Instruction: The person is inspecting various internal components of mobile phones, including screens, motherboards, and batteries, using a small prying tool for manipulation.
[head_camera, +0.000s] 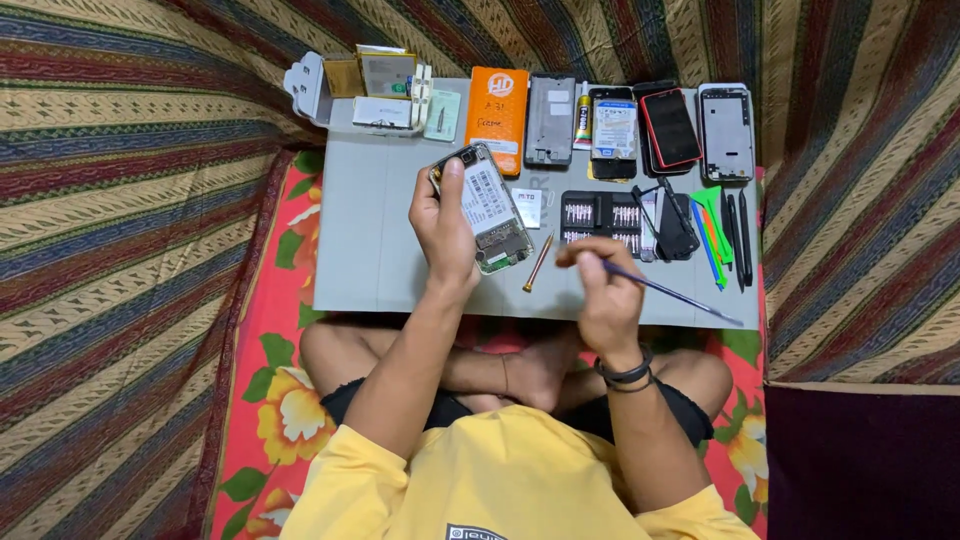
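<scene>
Two hands work above a grey mat laid over a striped blanket and a red floral sheet, where the person sits cross-legged in a yellow shirt. Along the mat's far edge lies a row of phone parts: an orange flat box, a grey back cover, a phone with a red rim and a bare phone frame; a white open box holding small packets stands at the far left corner. Nearer the person, a black tray of screwdriver bits sits to the right of centre, with green and blue plastic pry tools just beside it.

Smaller still, the left hand is closed around an opened phone, thumb pressed on its upper end, holding it tilted above the middle of the mat with its circuitry and labelled battery facing up. A gold-handled screwdriver lies on the mat just beside it. The right hand pinches a thin dark tool between its fingertips near one end, the long shaft pointing out to the right over the near edge of the mat.
</scene>
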